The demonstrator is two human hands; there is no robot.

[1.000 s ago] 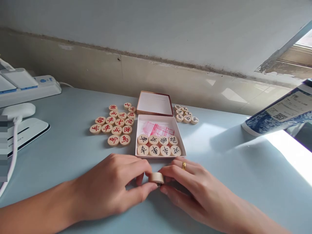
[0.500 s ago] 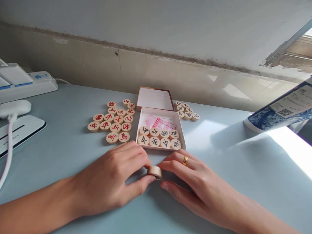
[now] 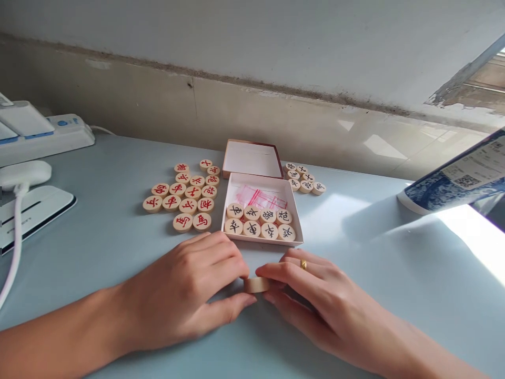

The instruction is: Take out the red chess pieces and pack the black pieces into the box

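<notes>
A round wooden game piece (image 3: 256, 285) is between my two hands, in front of the box; its marked face does not show. My right hand (image 3: 311, 295) pinches it between thumb and fingers. At its left side is my left hand (image 3: 197, 287), thumb and fingertips apart around the edge. Two rows of black-marked pieces (image 3: 251, 229) lie in the near half of the white open box (image 3: 294, 218), with a red-streaked plastic bag (image 3: 258, 197) behind them. Red-marked pieces (image 3: 188, 206) are spread left of the box, and more black-marked pieces (image 3: 306, 186) lie at its right.
Behind the box sits its upturned lid (image 3: 252, 158), near the wall. At the left are a power strip (image 3: 74, 134), a white cable (image 3: 16, 247) and a flat white device (image 3: 43, 210). A blue patterned cylinder (image 3: 437, 179) leans at the right.
The piece has moved slightly right and its dark marking has gone out of sight. My right thumb and fingers have closed on it; my left thumb has come off its front.
</notes>
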